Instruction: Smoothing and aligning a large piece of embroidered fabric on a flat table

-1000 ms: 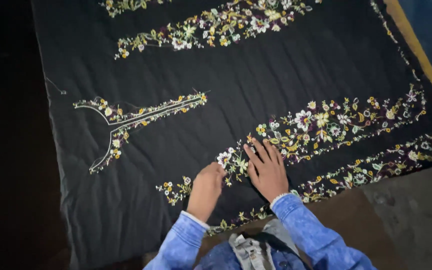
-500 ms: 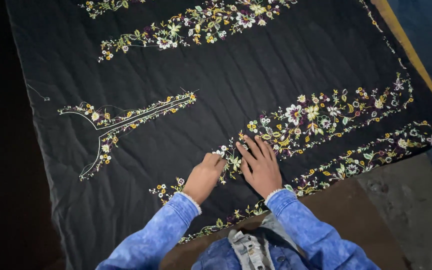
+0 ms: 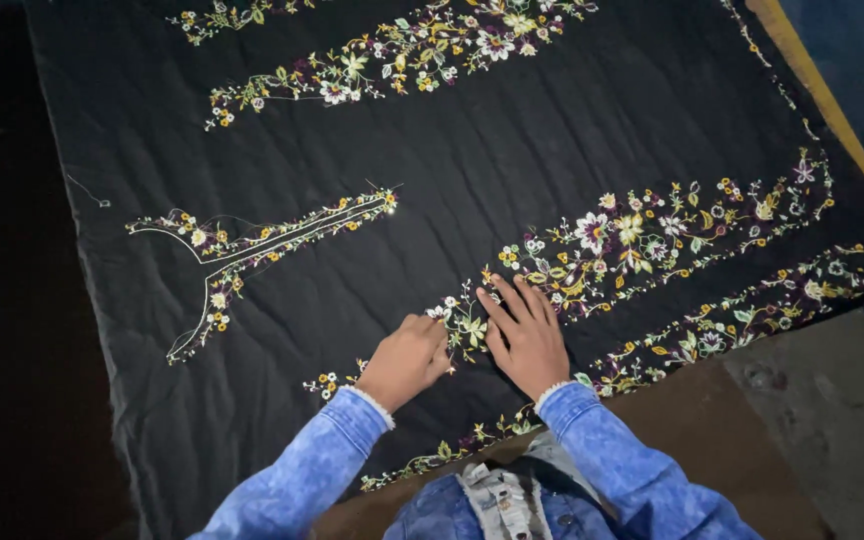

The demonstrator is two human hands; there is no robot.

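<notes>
From the head camera, a large black cloth (image 3: 512, 150) lies spread flat across almost the whole view, worked with bands of floral embroidery in white, yellow, purple and green. The left hand (image 3: 407, 362), at about 6 o'clock in the frame, is loosely curled with its knuckles up, fingertips pressed on the cloth at the near end of a flower band (image 3: 652, 235); whether it pinches anything between the fingers cannot be told. The right hand (image 3: 524, 338) lies just beside it at 3 o'clock from the left hand, released and flat, fingers spread and pointing toward 11 o'clock, palm resting on the same band where a small white blossom (image 3: 449, 303) sits between the two hands. That band runs away from the hands toward 2 o'clock. A second, narrower border (image 3: 752, 315) runs parallel below it, nearer the cloth's edge. At 9 o'clock from the hands, well apart, sits a Y-shaped neckline motif (image 3: 242, 245) outlined in white. Another flower band (image 3: 402, 55) crosses the top at 12 o'clock. Both forearms wear faded blue denim sleeves (image 3: 302, 470). At 4 o'clock a bare brownish surface (image 3: 752, 440) shows beyond the cloth's edge, and a yellow strip (image 3: 822, 95) borders the cloth at 2 o'clock.
</notes>
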